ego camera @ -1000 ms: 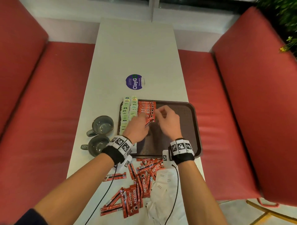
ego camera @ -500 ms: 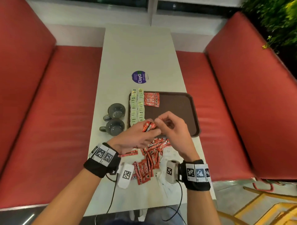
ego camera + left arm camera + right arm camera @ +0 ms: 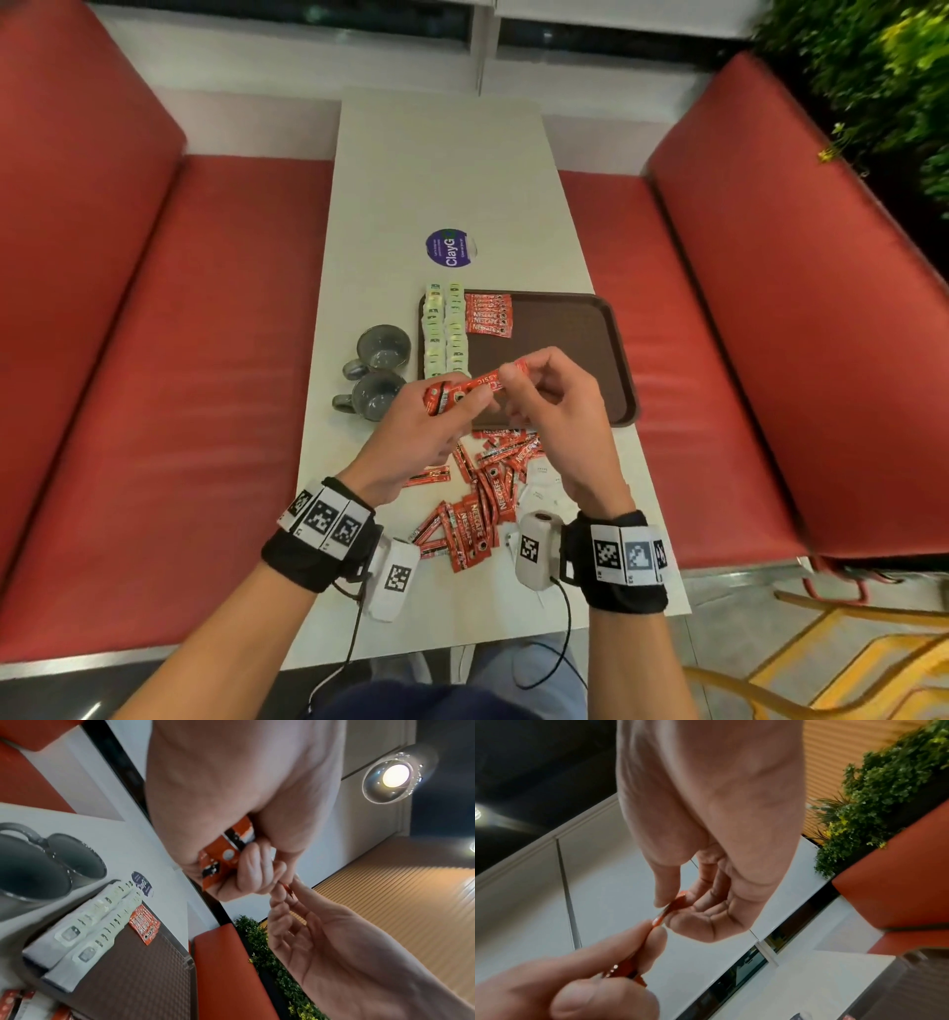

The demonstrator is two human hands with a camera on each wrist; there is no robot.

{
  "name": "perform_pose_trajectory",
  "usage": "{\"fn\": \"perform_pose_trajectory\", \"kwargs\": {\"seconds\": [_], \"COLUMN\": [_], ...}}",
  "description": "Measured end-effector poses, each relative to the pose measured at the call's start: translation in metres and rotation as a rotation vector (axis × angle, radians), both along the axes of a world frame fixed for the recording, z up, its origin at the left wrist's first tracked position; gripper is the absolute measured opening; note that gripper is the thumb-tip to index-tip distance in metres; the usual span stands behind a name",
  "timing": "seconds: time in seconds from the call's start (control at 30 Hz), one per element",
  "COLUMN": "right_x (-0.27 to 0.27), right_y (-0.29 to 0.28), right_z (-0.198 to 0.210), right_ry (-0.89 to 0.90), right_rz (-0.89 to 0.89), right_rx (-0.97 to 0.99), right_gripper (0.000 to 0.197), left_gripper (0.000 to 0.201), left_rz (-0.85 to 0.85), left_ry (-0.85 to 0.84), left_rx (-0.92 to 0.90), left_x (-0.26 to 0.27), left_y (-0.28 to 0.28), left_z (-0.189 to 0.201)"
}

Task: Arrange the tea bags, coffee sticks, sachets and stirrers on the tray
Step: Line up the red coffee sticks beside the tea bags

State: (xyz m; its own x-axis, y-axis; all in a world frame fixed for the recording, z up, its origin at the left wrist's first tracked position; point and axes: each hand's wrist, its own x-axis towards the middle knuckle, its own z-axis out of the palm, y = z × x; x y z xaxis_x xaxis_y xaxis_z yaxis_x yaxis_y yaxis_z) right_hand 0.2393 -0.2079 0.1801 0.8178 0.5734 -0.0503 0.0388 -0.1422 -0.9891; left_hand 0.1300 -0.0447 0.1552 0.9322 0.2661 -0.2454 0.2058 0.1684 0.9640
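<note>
Here, the left hand grips red coffee sticks; the right hand pinches one stick's end above the tray.

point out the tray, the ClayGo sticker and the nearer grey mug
tray point(image 3: 575, 329), head view, bare brown floor right of the sticks
ClayGo sticker point(image 3: 449, 248), head view, middle of the purple disc
nearer grey mug point(image 3: 372, 398), head view, inside of the bowl
</note>
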Motion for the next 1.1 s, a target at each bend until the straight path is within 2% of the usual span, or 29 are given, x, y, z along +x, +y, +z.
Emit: {"fn": "perform_pose_trajectory", "kwargs": {"seconds": [0.1, 0.23, 0.33, 0.43, 0.57, 0.67, 0.73, 0.8, 0.87, 1.0, 1.1], "right_x": [-0.003, -0.001, 0.008, 0.016, 0.015, 0.012, 0.011, 0.01, 0.009, 0.021, 0.037], "right_y": [0.002, 0.004, -0.001, -0.008, -0.006, -0.001, 0.0, -0.002, -0.004, -0.009, -0.011], "right_z": [0.001, -0.001, 0.006, 0.009, 0.01, 0.01, 0.008, 0.007, 0.003, -0.012, -0.016], "right_ry": [0.095, 0.183, 0.182, 0.015, -0.165, -0.207, -0.16, -0.023, 0.107, 0.123, 0.096], "right_rz": [0.02, -0.09, -0.16, -0.015, 0.249, 0.334, 0.293, 0.243, 0.226, 0.063, -0.132], "right_rx": [0.069, 0.165, 0.182, 0.028, -0.204, -0.243, -0.205, -0.157, -0.106, -0.016, 0.049], "right_gripper": [0.018, 0.025, 0.016, 0.017, 0.036, 0.039, 0.042, 0.047, 0.043, 0.014, 0.011], "left_gripper": [0.039, 0.035, 0.036, 0.03, 0.029, 0.018, 0.012, 0.008, 0.006, 0.003, 0.003], "left_rz": [0.022, -0.031, -0.026, 0.035, 0.046, 0.022, 0.055, 0.14, 0.224, 0.325, 0.325], "left_ry": [-0.022, -0.037, -0.037, -0.044, -0.051, -0.05, -0.068, -0.106, -0.139, -0.154, -0.102], "left_rx": [-0.037, 0.038, 0.062, 0.056, 0.064, 0.202, 0.236, 0.214, 0.215, 0.149, 0.123], "left_x": [0.0, -0.001, -0.004, 0.0, 0.018, 0.03, 0.033, 0.035, 0.037, 0.04, 0.042], "left_y": [-0.003, -0.003, 0.002, 0.011, 0.014, 0.016, 0.016, 0.016, 0.015, 0.014, 0.015], "left_z": [-0.001, 0.001, 0.002, 0.007, 0.018, 0.021, 0.019, 0.016, 0.013, 0.0, -0.009]}}
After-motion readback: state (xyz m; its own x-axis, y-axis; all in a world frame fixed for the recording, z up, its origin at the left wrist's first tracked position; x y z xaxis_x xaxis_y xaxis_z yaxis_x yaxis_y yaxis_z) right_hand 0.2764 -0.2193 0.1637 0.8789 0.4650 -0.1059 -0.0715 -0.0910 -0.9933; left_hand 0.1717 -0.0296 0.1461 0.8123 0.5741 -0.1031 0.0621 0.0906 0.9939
